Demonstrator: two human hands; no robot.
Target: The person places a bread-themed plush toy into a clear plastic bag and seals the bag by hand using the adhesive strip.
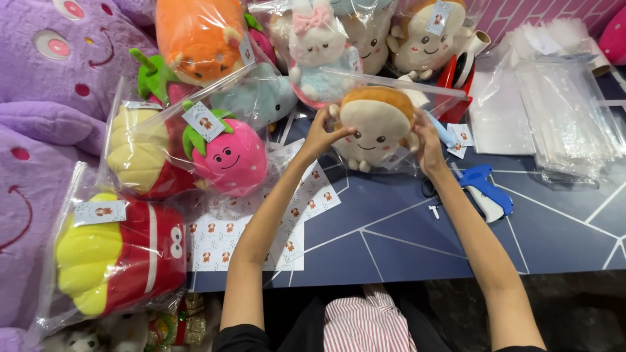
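A bread-shaped plush toy (pixel 378 127) with a brown top and smiling face sits upright on the blue table (pixel 404 241), partly inside a clear plastic bag (pixel 391 85). My left hand (pixel 321 133) grips the toy's left side and the bag edge. My right hand (pixel 427 145) holds its right side. Both arms reach forward from the near table edge.
Bagged plush toys crowd the left: a pink strawberry (pixel 231 156), red fries packs (pixel 117 257), an orange one (pixel 199 36). Sticker sheets (pixel 261 228) lie under my left arm. A blue tagging gun (pixel 486 189) lies right of the toy; stacked clear bags (pixel 561 117) lie far right.
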